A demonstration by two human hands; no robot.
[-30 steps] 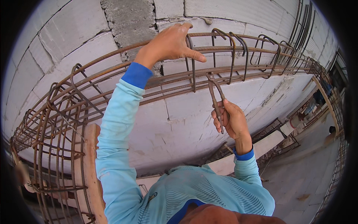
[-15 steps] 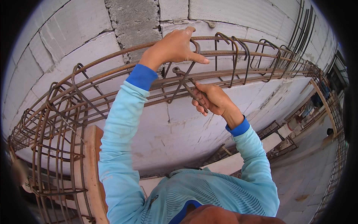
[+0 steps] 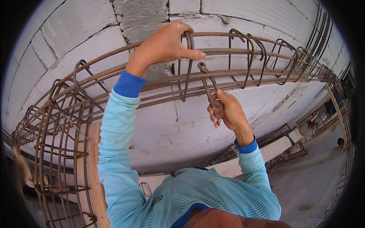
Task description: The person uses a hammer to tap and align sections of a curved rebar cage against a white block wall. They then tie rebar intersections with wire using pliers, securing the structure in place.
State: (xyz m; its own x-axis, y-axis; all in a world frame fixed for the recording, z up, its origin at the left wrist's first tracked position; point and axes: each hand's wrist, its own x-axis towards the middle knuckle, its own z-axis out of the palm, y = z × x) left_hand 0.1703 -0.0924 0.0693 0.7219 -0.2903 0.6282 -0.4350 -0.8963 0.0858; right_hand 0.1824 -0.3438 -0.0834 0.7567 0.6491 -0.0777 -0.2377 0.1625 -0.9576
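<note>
My left hand [image 3: 163, 45] is closed around the top of a bent steel stirrup [image 3: 189, 72], its fingers over the upper bar and its thumb stretched to the right. The stirrup loops around the long rusty rebars [image 3: 235, 52] of a cage in front of the wall. In my right hand [image 3: 231, 110] are rusty pincers [image 3: 210, 93], gripped by the handles. Their jaws point up, just right of the stirrup and apart from it, in front of the lower bars. Other stirrups [image 3: 251, 57] hang on the bars farther right.
A pale block wall [image 3: 80, 26] with a rough grey concrete strip [image 3: 141, 19] stands behind the cage. At left, another rebar cage [image 3: 61, 152] drops beside a wooden board [image 3: 97, 174]. Upright bars [image 3: 321, 32] rise at far right. A floor [image 3: 304, 178] lies well below.
My left hand has shifted left with the stirrup, which slanted before and now hangs nearly upright. My right hand and the pincers have moved right and slightly down, away from the stirrup.
</note>
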